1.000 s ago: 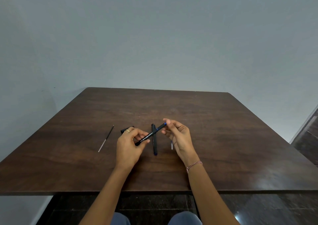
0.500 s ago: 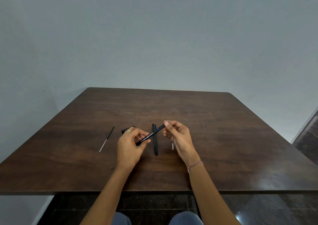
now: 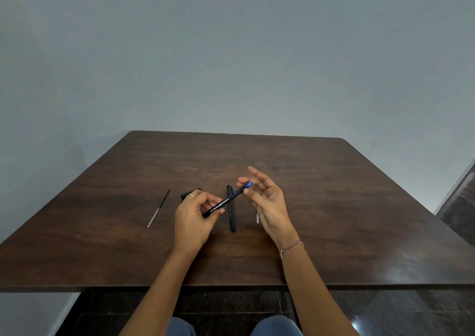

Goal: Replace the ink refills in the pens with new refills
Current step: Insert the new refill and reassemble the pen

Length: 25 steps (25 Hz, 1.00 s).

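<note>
My left hand (image 3: 194, 216) grips the lower end of a black pen (image 3: 226, 199) with white lettering; its blue tip points up and to the right. My right hand (image 3: 264, 196) is spread beside that tip, fingers straight, holding nothing. A second dark pen (image 3: 231, 216) lies flat on the table under the held one. A thin refill (image 3: 159, 207) lies to the left. A black cap (image 3: 190, 193) peeks out behind my left fingers. A small pale piece (image 3: 257, 218) lies by my right wrist, mostly hidden.
The dark wooden table (image 3: 334, 207) has its near edge just above my knees and its far edge against a plain grey wall. A dark floor shows under the table and at the right.
My right hand let go of the pen's blue tip and spread its fingers. My left hand keeps its hold on the pen.
</note>
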Each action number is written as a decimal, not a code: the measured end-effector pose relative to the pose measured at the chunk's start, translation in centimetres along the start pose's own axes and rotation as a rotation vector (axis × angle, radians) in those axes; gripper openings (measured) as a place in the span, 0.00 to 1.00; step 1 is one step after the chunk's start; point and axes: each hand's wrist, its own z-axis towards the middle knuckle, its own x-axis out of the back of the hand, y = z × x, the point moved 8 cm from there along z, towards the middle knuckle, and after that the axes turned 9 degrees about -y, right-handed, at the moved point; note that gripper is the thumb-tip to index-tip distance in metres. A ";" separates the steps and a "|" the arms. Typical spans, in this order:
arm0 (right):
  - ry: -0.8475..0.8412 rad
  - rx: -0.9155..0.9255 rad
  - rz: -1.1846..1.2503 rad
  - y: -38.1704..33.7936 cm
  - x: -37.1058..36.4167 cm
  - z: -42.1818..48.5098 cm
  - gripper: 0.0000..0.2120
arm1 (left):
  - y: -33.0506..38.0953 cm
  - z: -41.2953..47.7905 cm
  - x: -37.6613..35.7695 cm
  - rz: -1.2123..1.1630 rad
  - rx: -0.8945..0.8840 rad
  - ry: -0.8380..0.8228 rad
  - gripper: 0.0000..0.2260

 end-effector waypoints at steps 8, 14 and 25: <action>0.026 -0.040 -0.020 0.2 0.1 -0.1 0.19 | 0.1 -0.1 -0.1 -0.014 -0.018 -0.004 0.12; -0.030 -0.048 0.034 0.3 -0.4 -0.1 0.24 | 0.0 0.0 0.1 -0.009 -0.001 0.016 0.13; 0.006 -0.109 -0.099 0.7 -0.5 -0.2 0.10 | 0.0 0.0 0.0 0.022 -0.004 0.006 0.13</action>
